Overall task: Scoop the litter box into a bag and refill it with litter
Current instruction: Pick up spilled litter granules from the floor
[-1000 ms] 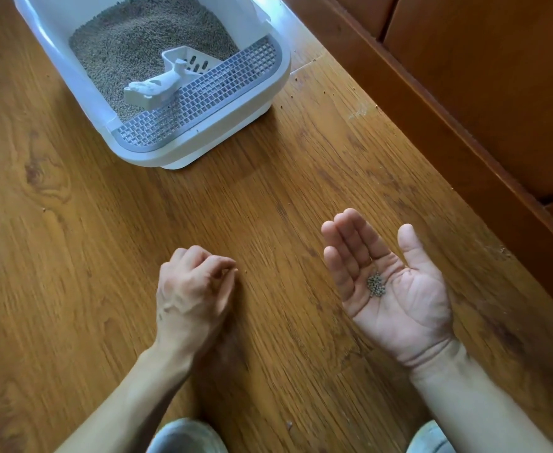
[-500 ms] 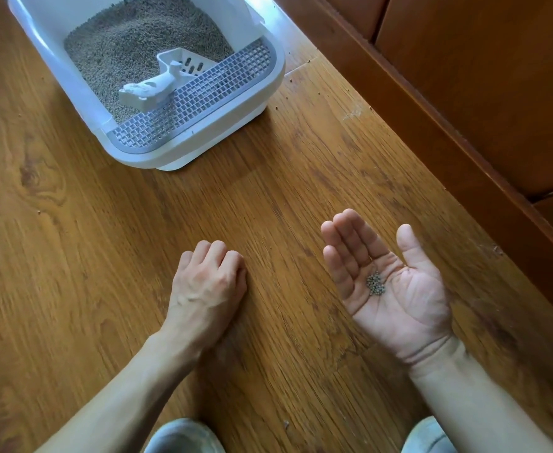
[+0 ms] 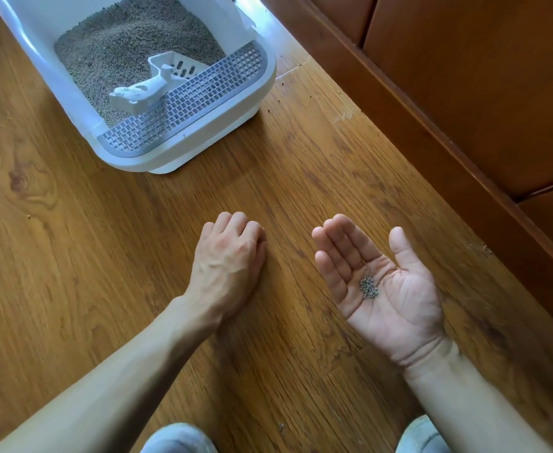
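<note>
While right hand (image 3: 388,286) lies spread cupping pellets (image 3: 368,287), left hand (image 3: 227,259) curls empty.

Setting: a room in a home, at floor level. Floor (image 3: 268,197): wood-grain planks, warm brown, with a knot toward the left edge and stray litter grains scattered toward the right edge. Along that right edge ran reddish-brown wooden panelling (image 3: 464,93), a raised rail at its foot, either furniture or a door; which could not be told. At the far edge stood a white plastic litter box (image 3: 203,138) with a grey grid step, filled with litter (image 3: 131,44) pellets, a white scoop (image 3: 151,89) lying inside. Pet keeping marked it as domestic.
</note>
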